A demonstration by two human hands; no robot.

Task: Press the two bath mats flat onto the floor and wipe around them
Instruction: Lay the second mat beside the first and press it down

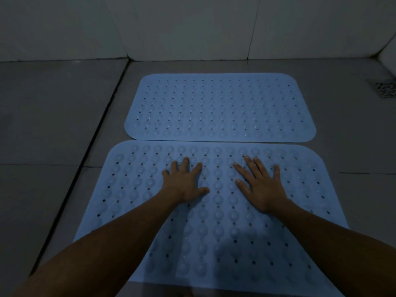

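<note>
Two light blue rubber bath mats with rows of holes and suction bumps lie side by side on the grey tiled floor. The far mat (pixel 220 108) lies flat near the wall. The near mat (pixel 218 232) almost touches it along its far edge. My left hand (pixel 182 181) rests palm down, fingers spread, on the near mat's upper middle. My right hand (pixel 260 183) lies flat beside it, also with fingers apart. Neither hand holds anything. No cloth is in view.
White tiled walls (pixel 192 28) rise just behind the far mat. A floor drain grate (pixel 384 88) sits at the far right. A dark grout line (pixel 96 142) runs diagonally left of the mats. Grey floor tiles (pixel 42 114) extend to the left.
</note>
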